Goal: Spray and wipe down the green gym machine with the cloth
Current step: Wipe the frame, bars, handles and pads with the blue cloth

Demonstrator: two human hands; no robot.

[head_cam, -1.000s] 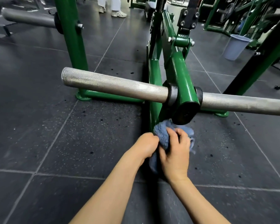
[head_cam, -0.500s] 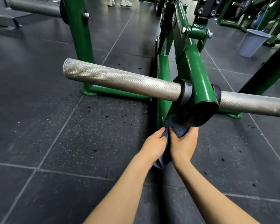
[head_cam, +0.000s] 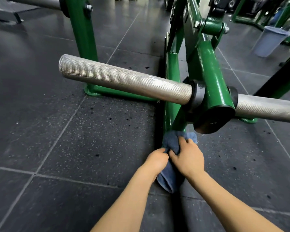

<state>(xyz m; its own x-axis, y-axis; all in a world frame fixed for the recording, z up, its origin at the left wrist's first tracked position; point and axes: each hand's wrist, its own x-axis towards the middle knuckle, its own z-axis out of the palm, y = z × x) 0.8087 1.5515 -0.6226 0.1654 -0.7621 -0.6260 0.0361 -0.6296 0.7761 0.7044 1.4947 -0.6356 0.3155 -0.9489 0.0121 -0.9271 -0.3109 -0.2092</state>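
Observation:
The green gym machine (head_cam: 206,67) fills the upper middle, with a knurled silver bar (head_cam: 124,79) running across it through a black-capped arm end. A blue cloth (head_cam: 172,141) is wrapped round the low green frame tube just below that arm end. My left hand (head_cam: 156,162) grips the cloth on its left side. My right hand (head_cam: 187,156) holds it from the right, fingers curled over the top. The cloth's tail hangs down between my wrists. No spray bottle is in view.
Dark rubber floor tiles (head_cam: 90,139) lie all around. A green upright post (head_cam: 83,36) with a foot plate stands at the left. A pale blue bucket (head_cam: 269,41) sits at the far right, with more green machines behind it.
The view has moved closer to the machine. Both hands have slid the cloth slightly back along the low tube, out from under the arm end, so more cloth shows above my fingers.

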